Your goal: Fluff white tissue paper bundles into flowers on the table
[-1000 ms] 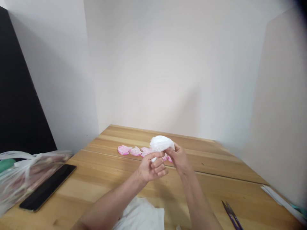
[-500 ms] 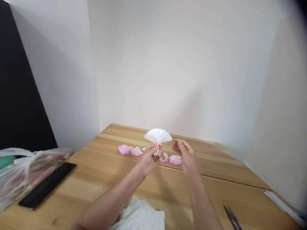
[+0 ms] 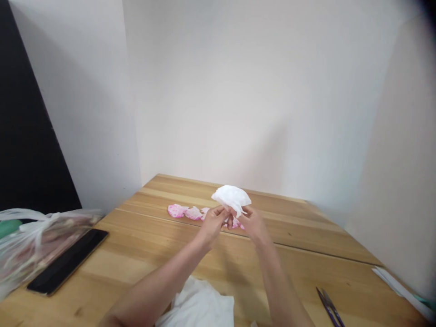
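A fan-shaped piece of white tissue paper point(image 3: 233, 196) is held up above the table, its rounded edge upward. My left hand point(image 3: 215, 220) pinches it at its gathered lower end. Against its right lower edge, my right hand point(image 3: 252, 220) has its fingers closed on the paper. Behind and below the hands, a row of pink-and-white crinkled paper pieces lies on the table; one pink-edged piece point(image 3: 176, 210) is at the row's left end, another point(image 3: 193, 213) beside it. My hands partly hide the rest of the row.
White crumpled tissue point(image 3: 204, 304) lies at the near edge of the wooden table point(image 3: 143, 254). Scissors point(image 3: 329, 307) rest at the near right, white strips point(image 3: 391, 284) at the right edge. A black phone point(image 3: 68, 261) and a clear plastic bag point(image 3: 37, 245) are at the left.
My right hand has moved left and taken hold of the white paper's right side. The paper has shifted slightly right, and its fan has become more bunched.
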A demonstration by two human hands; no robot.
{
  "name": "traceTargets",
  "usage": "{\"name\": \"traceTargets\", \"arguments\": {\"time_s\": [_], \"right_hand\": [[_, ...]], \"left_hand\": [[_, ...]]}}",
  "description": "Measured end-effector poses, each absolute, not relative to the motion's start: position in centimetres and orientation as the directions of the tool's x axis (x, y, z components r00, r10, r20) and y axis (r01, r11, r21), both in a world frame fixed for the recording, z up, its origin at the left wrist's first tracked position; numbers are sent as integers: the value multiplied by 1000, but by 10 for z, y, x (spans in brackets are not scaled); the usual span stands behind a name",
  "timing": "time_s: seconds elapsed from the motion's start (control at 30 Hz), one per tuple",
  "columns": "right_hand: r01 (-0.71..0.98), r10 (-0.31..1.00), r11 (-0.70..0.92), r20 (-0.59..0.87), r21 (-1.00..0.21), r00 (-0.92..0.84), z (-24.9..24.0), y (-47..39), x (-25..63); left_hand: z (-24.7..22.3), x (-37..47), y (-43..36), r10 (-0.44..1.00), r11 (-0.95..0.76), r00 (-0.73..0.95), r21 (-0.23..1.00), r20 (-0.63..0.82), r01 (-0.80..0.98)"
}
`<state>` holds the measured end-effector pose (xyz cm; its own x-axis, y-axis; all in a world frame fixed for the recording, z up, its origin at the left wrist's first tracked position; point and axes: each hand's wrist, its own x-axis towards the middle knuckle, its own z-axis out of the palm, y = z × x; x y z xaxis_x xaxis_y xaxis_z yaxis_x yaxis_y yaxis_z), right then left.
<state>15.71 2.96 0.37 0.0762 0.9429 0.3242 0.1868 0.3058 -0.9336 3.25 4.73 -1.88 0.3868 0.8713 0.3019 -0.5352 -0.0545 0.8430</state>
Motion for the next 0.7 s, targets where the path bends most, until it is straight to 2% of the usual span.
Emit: {"name": "traceTargets", "arguments": {"time_s": [0.27, 0.57, 0.7], "right_hand": [[33, 938, 308, 309, -951, 159, 2, 30, 149], [25, 959, 275, 272, -961, -78, 3, 26, 150], [53, 965, 256, 252, -965, -72, 3, 25, 148]], "left_hand": [[-13, 27, 45, 840, -30, 435, 827, 326, -561], [-8, 22, 44, 873, -45, 397, 858, 283, -512], [-17, 25, 49, 874, -114, 385, 894, 297, -432]]}}
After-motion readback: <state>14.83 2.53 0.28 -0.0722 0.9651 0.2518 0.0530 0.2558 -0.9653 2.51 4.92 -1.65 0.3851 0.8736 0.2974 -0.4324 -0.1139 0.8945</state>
